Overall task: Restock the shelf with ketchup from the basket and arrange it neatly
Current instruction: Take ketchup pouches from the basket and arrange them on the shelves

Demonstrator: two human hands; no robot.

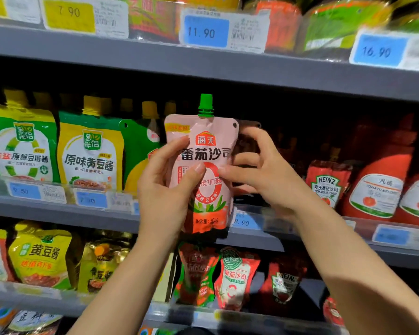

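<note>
Both hands, left point(166, 187) and right point(259, 175), pinch the upright ketchup pouch point(203, 153), cap up, before the middle shelf's point(58, 209) front edge.

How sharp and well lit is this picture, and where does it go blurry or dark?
Head view: the pink ketchup pouch between the left hand and right hand is sharp and brightly lit; the top-shelf price tags and frame edges smear with blur; the shelf recess behind is deep shadow; shelf lines bow from the wide-angle lens.
</note>
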